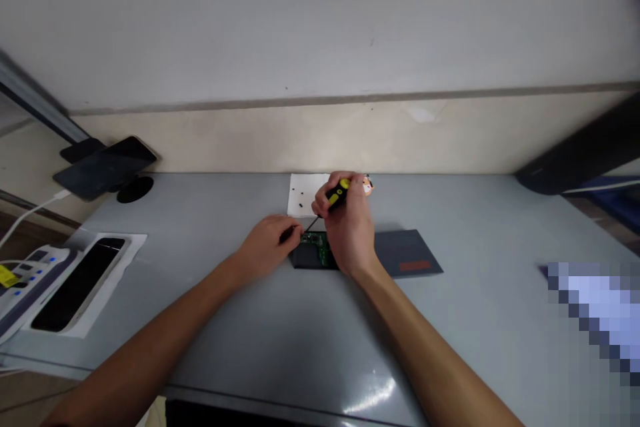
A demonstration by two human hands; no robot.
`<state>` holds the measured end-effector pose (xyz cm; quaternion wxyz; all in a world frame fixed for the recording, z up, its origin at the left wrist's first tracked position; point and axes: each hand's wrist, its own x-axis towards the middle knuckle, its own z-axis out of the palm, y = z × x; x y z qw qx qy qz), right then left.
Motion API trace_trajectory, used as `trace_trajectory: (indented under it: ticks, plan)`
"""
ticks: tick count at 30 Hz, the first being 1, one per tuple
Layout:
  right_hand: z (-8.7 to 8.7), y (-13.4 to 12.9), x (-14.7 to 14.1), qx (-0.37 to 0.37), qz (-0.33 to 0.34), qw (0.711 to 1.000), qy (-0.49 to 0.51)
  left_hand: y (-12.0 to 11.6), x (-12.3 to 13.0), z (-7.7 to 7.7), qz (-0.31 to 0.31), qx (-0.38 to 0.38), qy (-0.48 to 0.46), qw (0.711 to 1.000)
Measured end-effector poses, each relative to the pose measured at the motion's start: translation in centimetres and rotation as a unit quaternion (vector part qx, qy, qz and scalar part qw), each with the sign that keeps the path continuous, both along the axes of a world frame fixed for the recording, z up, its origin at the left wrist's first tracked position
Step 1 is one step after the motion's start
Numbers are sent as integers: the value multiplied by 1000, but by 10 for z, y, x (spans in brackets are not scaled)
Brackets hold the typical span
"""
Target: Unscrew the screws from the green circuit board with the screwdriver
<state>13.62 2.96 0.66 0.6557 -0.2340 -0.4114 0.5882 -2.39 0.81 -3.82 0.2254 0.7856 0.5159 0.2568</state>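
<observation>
On the grey worktop [490, 227], well in from its side edges, a dark grey panel [400, 245] with a reddish patch [415, 266], too blurred to read, lies right of an opened device [309, 257] showing green circuit board [323, 248], and a white sheet [311, 185] lies at the back edge. The right hand's [354, 230] fingers curl round a black-and-yellow screwdriver [335, 197] angled down to the board; the left hand's [267, 243] fingers bunch at the device's left end, whether pinching anything I cannot tell. Small dark bits [301, 205] dot the sheet.
</observation>
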Motion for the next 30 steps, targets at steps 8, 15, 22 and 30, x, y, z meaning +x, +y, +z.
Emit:
trace_trajectory:
  ticks: [8, 15, 22, 30]
  plan:
    - [2, 5, 4, -4, -20, 1000, -15, 0, 0, 1, -10, 5, -11, 1000]
    - [-3, 1, -3, 11, 16, 1000, -5, 1, -1, -1, -10, 5, -4, 1000]
    - [-2, -4, -4, 29, 10, 999, -36, 1, -1, -3, -13, 14, 4, 1000]
    - [2, -6, -2, 48, -7, 998, -40, -2, -2, -3, -31, 46, 16, 998]
